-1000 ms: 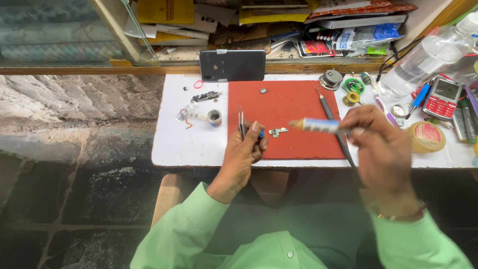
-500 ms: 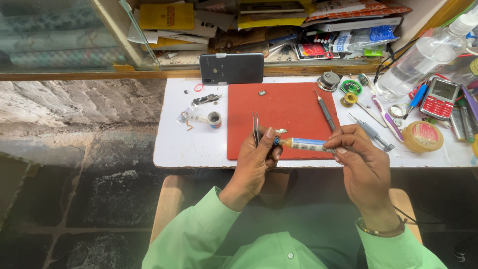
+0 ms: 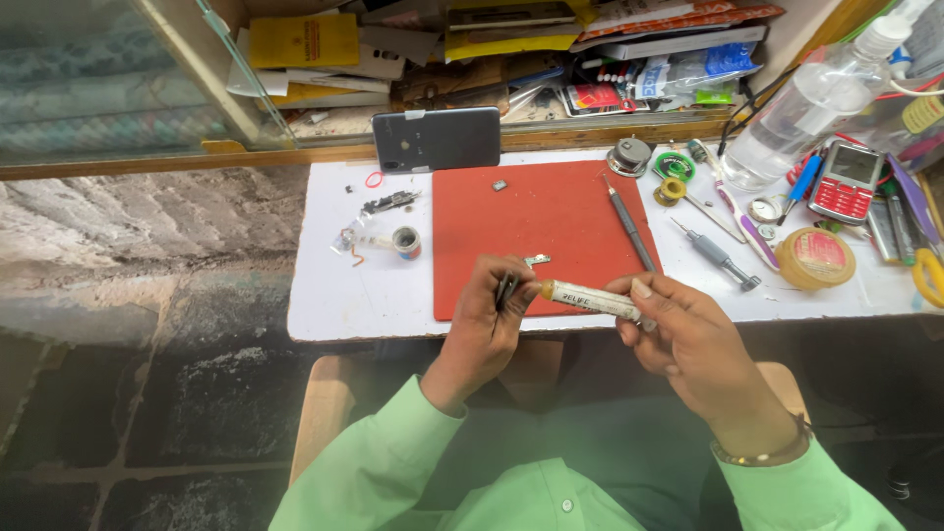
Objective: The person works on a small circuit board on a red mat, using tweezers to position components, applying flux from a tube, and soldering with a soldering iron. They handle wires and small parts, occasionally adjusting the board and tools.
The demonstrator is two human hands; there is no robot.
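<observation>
My right hand (image 3: pixel 683 334) grips a white glue-type tube (image 3: pixel 590 298) held level, its tip pointing left toward my left hand (image 3: pixel 492 313). My left hand pinches dark tweezers (image 3: pixel 505 291) right at the tube's tip, above the near edge of the red work mat (image 3: pixel 541 231). A small metal part (image 3: pixel 537 260) lies on the mat just beyond my left fingers. A dark phone (image 3: pixel 437 139) lies at the mat's far left corner.
A white table (image 3: pixel 339 290) carries a small tape roll (image 3: pixel 406 242), a black-handled tool (image 3: pixel 629 228), a screwdriver (image 3: pixel 718 256), solder spools (image 3: pixel 673 177), a yellow tape roll (image 3: pixel 812 258), a plastic bottle (image 3: pixel 801 103) and a red keypad phone (image 3: pixel 845 181). A cluttered shelf (image 3: pixel 511 59) runs behind.
Both hands drew back from over the mat toward my body and the table's near edge. The tube's tip and the tweezers came together.
</observation>
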